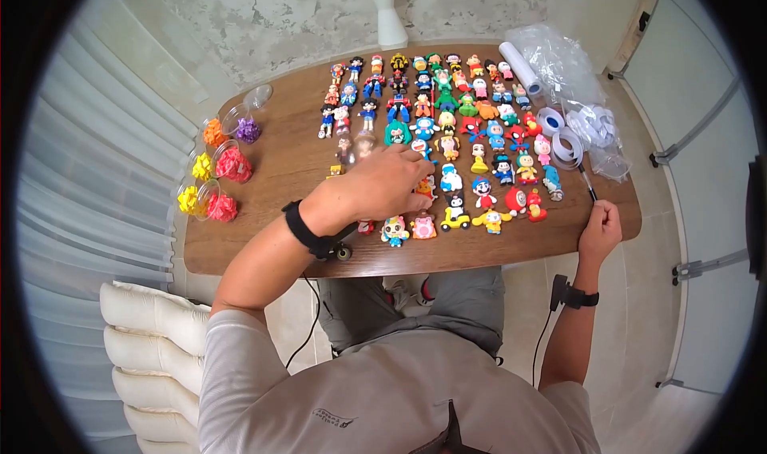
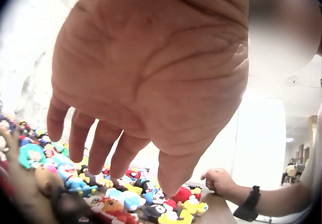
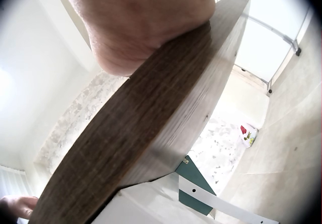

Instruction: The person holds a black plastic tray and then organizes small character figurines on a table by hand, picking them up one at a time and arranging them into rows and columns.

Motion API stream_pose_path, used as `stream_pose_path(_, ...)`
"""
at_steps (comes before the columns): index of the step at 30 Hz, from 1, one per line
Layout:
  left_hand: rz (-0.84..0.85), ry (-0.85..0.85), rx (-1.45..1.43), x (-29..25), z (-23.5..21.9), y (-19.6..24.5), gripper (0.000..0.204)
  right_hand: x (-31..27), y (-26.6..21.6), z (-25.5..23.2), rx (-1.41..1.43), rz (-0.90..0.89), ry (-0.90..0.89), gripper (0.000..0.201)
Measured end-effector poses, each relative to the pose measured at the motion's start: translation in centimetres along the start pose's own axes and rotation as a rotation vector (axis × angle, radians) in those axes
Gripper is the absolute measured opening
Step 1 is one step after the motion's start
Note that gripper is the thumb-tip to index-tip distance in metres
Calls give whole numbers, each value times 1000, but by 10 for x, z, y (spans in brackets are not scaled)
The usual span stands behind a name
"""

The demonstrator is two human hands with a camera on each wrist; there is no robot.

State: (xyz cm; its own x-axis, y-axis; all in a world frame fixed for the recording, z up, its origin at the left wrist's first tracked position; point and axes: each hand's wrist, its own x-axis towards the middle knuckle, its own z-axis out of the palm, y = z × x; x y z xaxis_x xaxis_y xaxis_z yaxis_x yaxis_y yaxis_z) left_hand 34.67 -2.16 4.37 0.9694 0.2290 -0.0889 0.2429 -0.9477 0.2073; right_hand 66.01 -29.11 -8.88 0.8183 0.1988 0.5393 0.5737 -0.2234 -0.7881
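Note:
My left hand hovers over the rows of small toy figures, its palm bare and fingers stretched loosely downward in the left wrist view. Below its fingertips lie a red-and-orange figure and a black figure on a yellow scooter. A teal-haired figure lies just beyond the knuckles. At the table's right edge, my right hand has curled fingers at the end of a slim black pen-like stick. Only the heel of that hand shows in the right wrist view, resting on the wooden tabletop.
Clear cups with red pieces, yellow pieces and purple pieces stand at the left. Rolls of white tape, a long white roll and clear plastic bags lie at the right. A white padded seat stands by the table.

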Motion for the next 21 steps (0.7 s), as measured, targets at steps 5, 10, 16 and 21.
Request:
stream_pose_path(5,29,59,7,39,-1,-33,50,0,2,-1,20,20,-11,15)
stream_pose_path(10,-94,120,56,85,-1,-60,48,-1,1,-1,61,47,0,14)
stream_pose_path(16,-151,58,169,145,3,-55,52,-1,1,-2,122,67,2,14)
stream_pose_path(21,-176,98,182,188,15,-62,60,-1,0,-3,114,68,13,13)
